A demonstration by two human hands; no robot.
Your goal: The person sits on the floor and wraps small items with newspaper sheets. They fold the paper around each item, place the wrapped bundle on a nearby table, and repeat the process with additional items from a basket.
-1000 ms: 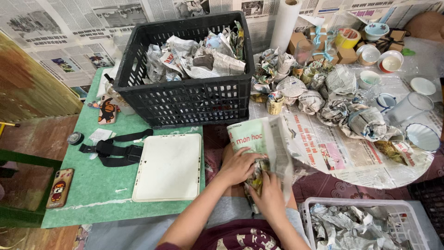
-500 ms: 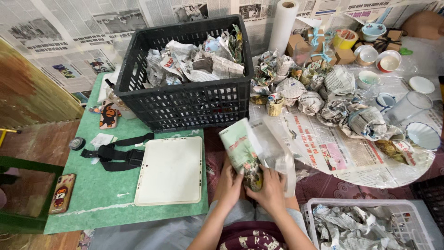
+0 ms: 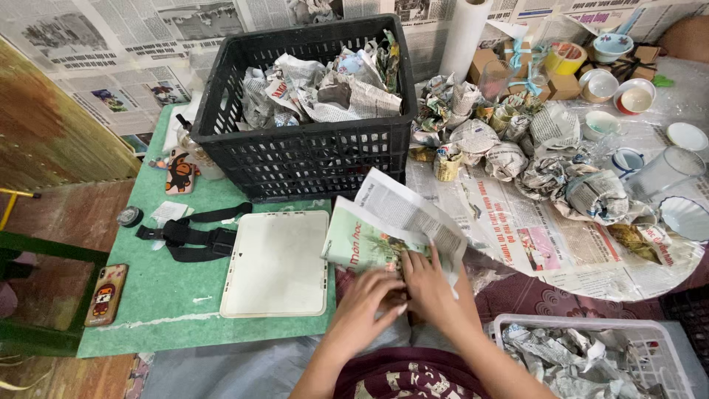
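My left hand (image 3: 365,299) and my right hand (image 3: 428,284) press together over my lap on a sheet of newspaper (image 3: 384,225) folded around something small that the paper hides. The sheet's loose flaps stick up and away from me, toward the black plastic crate (image 3: 310,159). That crate stands on the green table (image 3: 159,295) and is full of newspaper-wrapped bundles (image 3: 325,85).
A white tray (image 3: 277,262), a black strap (image 3: 196,236) and a phone (image 3: 107,294) lie on the green table. Wrapped bundles (image 3: 517,148), bowls (image 3: 635,96), a glass jug (image 3: 665,174) and a paper roll (image 3: 465,37) crowd the table on the right. A white basket (image 3: 509,325) of wrapped items sits lower right.
The newspaper has been folded lower and closer around the hidden object. Both hands have drawn together on it, nearer my body.
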